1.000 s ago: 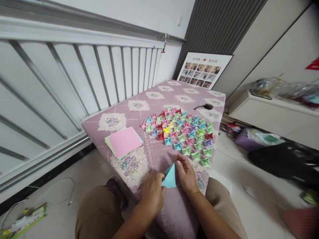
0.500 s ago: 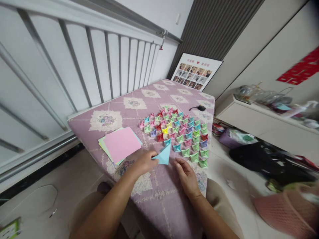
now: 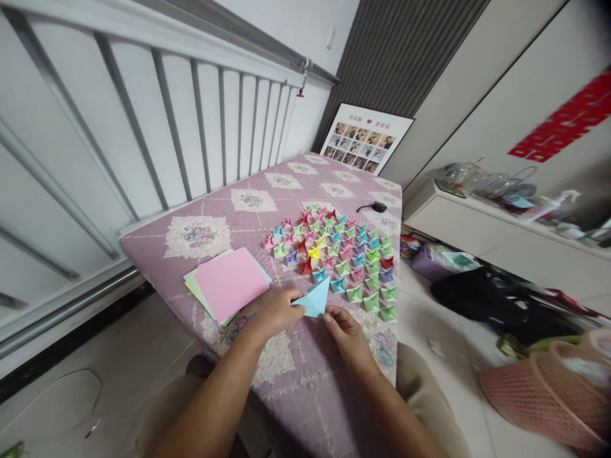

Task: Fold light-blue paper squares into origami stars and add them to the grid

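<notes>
A light blue folded paper (image 3: 315, 301) is held low over the near part of the table. My left hand (image 3: 284, 312) pinches its left corner between thumb and fingers. At its lower right corner, my right hand (image 3: 344, 331) has its thumb and fingertips closed on the edge. Just beyond the paper, several small folded paper pieces (image 3: 342, 268) in green, pink, red, blue, purple and yellow stand in rows. To the left of my left hand lies a stack of coloured sheets (image 3: 233, 284) with a pink one on top.
The table has a purple floral cloth (image 3: 305, 381). A small black object (image 3: 379, 207) with a cord lies near its far right edge. A photo board (image 3: 365, 138) stands behind the table. White railings run along the left; a pink basket (image 3: 539, 394) is on the floor at right.
My right hand has moved left to the blue paper and taken its lower right corner. My left hand still holds the left corner. The view has shifted slightly.
</notes>
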The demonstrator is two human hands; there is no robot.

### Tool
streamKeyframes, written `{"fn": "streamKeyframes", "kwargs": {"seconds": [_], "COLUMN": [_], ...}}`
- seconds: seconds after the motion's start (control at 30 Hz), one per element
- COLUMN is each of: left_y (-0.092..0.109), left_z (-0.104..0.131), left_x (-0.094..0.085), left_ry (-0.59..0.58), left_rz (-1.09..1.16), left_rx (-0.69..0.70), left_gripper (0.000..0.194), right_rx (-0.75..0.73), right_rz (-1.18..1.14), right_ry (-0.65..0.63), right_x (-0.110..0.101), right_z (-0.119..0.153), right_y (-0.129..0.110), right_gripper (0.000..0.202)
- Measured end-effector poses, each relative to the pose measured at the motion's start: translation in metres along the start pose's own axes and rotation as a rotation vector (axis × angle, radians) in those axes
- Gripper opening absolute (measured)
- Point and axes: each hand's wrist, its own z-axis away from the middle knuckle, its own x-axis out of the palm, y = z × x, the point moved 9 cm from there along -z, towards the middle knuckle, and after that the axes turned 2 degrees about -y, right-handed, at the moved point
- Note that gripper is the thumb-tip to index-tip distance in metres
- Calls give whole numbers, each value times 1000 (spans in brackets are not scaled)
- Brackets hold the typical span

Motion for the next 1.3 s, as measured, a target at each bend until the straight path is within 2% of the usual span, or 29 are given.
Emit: {"fn": "streamKeyframes", "kwargs": {"seconds": [0.17,0.33,0.43,0.5,0.6,0.67,0.8,0.97,1.1,1.2,1.23,1.3], "left_y": [-7,-4,-10,-13,-17,-18,-14,-16,-20,-18,-17,-15], "left_z": [3,-1,-3,-3,1,5,6,7,7,7,7,7], "left_x": [-1,-6,-7,-9,-16,-14,11,30,29,22,20,17], "left_ry": [2,95,111,129,228,271,148,98,104,106,94,65], "left_rz": [12,242,367,474,706,833,825,931,999,955,943,922], "left_rx": [-24,84,74,60,49,52,12,-27,-44,-8,-3,-18], "left_gripper": [13,24,32,39,50,51,33,33,36,34,33,30], "right_rx": [49,32,21,30,40,34,-18,-37,-62,-86,-81,-33], "right_rz": [55,32,18,-2,-63,-98,-152,-162,-128,-70,-44,-9], "right_ry": [-47,-105,-110,-91,-14,40,81,75,41,-46,-73,-17], "right_x": [6,17,21,21,18,17,24,39,47,49,47,29], "right_z": [1,5,6,6,5,5,4,5,6,4,3,1], "right_y": [0,-5,-12,-17,-26,-32,-44,-52,-54,-48,-44,-35], "right_gripper": [37,33,34,37,39,38,35,39,37,31,29,30]}}
